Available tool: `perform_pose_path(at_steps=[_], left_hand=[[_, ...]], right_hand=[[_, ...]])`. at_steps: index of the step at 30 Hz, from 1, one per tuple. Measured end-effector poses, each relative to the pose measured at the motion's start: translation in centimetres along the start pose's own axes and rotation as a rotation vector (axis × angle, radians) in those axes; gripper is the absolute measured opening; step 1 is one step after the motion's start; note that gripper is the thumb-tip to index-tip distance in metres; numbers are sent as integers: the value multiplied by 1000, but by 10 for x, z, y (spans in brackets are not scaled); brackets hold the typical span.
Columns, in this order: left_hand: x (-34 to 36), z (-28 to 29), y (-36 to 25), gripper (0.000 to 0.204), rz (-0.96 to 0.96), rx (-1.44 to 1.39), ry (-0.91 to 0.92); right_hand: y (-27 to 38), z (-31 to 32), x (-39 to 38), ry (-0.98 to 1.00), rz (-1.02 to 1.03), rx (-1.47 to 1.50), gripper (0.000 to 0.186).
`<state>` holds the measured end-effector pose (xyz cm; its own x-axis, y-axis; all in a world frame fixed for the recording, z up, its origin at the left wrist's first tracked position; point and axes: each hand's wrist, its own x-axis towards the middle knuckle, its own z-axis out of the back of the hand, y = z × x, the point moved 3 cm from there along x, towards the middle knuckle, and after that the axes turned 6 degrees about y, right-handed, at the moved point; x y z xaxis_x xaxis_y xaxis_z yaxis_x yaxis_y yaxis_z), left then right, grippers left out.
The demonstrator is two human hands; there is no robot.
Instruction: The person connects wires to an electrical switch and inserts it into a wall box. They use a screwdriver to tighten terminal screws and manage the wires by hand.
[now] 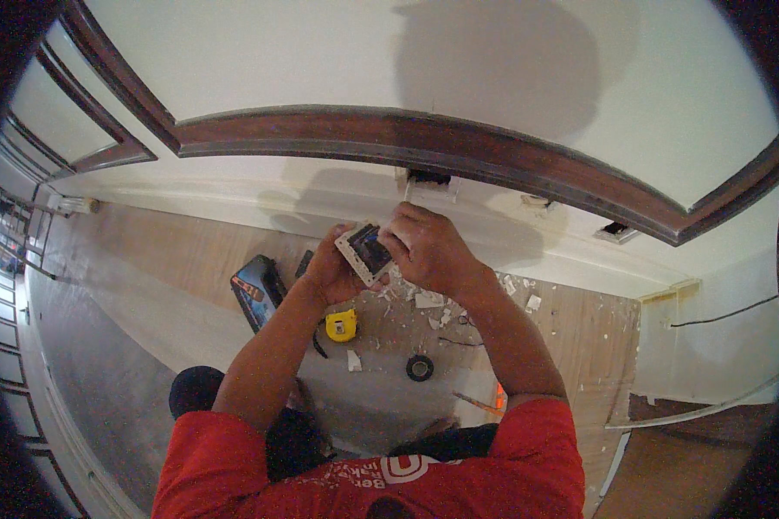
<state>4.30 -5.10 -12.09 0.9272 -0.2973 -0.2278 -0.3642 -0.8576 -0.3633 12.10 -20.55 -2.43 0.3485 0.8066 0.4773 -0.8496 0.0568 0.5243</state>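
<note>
One box (pixel 365 252) in left grip (pixel 329 270), partly hidden by right grip (pixel 428 249).

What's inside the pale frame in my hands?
Inside the frame, a dark area with some blue shows. Your right hand covers its right edge; what's beneath the hand is hidden.

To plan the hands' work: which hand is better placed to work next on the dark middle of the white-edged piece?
Likely the right hand: it is at the dark middle, while the left hand holds the white-edged piece.
</note>
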Motion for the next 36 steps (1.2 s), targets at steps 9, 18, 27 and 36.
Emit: perform_pose_path(at_steps=[9, 18, 27, 36], left_hand=[[3, 8, -3, 52, 15, 65, 12], [0, 7, -8, 50, -17, 154, -66], [-2, -9, -5, 52, -37, 211, -84], [-4, -19, 3, 52, -77, 196, -39]], right_hand=[[2, 1, 1, 118, 24, -132, 14], [1, 3, -1, 122, -19, -134, 12], [0, 14, -5, 107, 0, -111, 13], [2, 21, -9, 257, -45, -126, 14]])
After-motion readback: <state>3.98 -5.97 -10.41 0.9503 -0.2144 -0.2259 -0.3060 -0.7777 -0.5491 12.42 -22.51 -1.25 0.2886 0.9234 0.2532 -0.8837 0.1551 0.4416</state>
